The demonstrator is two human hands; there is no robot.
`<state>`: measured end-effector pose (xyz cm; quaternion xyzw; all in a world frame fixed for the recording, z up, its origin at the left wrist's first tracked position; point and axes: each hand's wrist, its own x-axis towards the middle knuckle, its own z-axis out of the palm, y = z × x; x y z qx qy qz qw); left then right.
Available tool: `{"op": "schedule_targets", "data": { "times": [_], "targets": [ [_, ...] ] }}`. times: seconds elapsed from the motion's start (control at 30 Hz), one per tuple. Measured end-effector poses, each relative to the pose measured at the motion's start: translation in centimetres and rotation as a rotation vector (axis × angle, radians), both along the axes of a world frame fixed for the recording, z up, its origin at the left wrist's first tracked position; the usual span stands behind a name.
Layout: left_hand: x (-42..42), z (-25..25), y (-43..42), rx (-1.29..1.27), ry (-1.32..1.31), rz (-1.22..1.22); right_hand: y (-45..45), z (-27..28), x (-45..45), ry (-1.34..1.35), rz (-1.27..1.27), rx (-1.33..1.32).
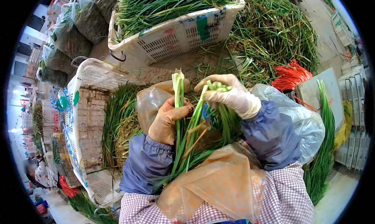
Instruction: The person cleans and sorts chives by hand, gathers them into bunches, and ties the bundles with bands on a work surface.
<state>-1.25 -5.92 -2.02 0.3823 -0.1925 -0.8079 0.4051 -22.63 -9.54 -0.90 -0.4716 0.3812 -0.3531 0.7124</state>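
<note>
My left hand (168, 120), in a soiled tan glove, is closed around a few green stalks (178, 87) with pale ends pointing up. Beside it, my right hand (230, 94), in a whitish glove, grips a bunch of green stalks (226, 122), its pale ends gathered at the fingers and its leaves hanging down. Between the two hands, loose stalks with a brownish dry leaf (195, 140) slant down toward my lap. An orange-patterned plastic sheet (215, 181) covers my lap over a checked apron (287, 192).
Ahead stands a white crate (168, 46) full of green stalks. Another white crate (80, 146) lies at left, greens beside it. Leaf trimmings (277, 32) are heaped at upper right, near red ties (291, 75). Long greens (322, 157) lie at right; filled bags (70, 40) stand upper left.
</note>
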Motion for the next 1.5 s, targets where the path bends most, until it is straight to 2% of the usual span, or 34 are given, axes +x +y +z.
{"op": "schedule_targets", "data": {
  "times": [0.07,0.17,0.27,0.33,0.4,0.47,0.53,0.63,0.87,1.0,1.07,1.17,1.2,1.3,1.33,1.5],
  "targets": [
    [0.3,0.2,-0.2,-0.018,-0.037,-0.031,-0.1,-1.8,0.7,-0.069,0.020,0.007],
    [0.4,-0.3,-0.2,0.038,-0.089,-0.007,0.1,-1.0,0.3,-0.087,0.008,0.015],
    [0.0,1.1,-0.2,0.145,-0.026,-0.098,0.0,-0.3,-0.9,-0.135,-0.007,-0.001],
    [-0.6,2.0,0.1,0.109,0.006,-0.244,-0.6,-0.4,-1.1,-0.116,-0.088,-0.042],
    [-0.8,1.8,0.0,0.036,-0.059,-0.195,-1.0,-1.5,-1.0,-0.091,-0.208,-0.052],
    [-0.4,0.9,-0.3,-0.050,-0.180,-0.133,-1.0,-1.4,-2.0,-0.057,-0.160,0.010],
    [-0.9,1.3,-0.1,-0.027,-0.233,-0.099,-0.8,-1.4,-1.5,-0.063,-0.149,0.008],
    [-1.9,1.6,0.2,-0.105,-0.381,-0.061,-0.2,-0.4,0.2,0.091,-0.065,-0.029],
    [-1.7,1.5,0.1,-0.079,-0.360,-0.069,-0.4,-0.6,-0.8,0.107,0.062,-0.028],
    [-1.2,1.7,0.1,-0.048,-0.377,-0.080,-0.6,-1.0,-2.1,0.338,-0.071,-0.184],
    [-0.7,1.7,0.3,0.021,-0.348,-0.060,-1.5,-2.4,-3.9,0.568,-0.251,-0.481],
    [-0.3,1.7,0.3,0.059,-0.228,-0.056,-2.6,-3.9,-6.2,0.437,-0.405,-0.200],
    [-0.3,1.6,0.2,0.093,-0.149,-0.054,-2.1,-3.5,-5.8,0.390,-0.355,-0.172],
    [-1.2,1.2,0.0,0.060,-0.211,-0.090,-0.5,-0.8,-3.3,0.287,-0.226,-0.192],
    [-1.6,1.3,0.0,0.034,-0.257,-0.106,0.0,0.2,-2.6,0.189,-0.183,-0.054],
    [-2.4,1.2,0.3,0.024,-0.298,-0.063,0.3,-2.1,0.3,0.205,-0.238,-0.229]
  ]
}}
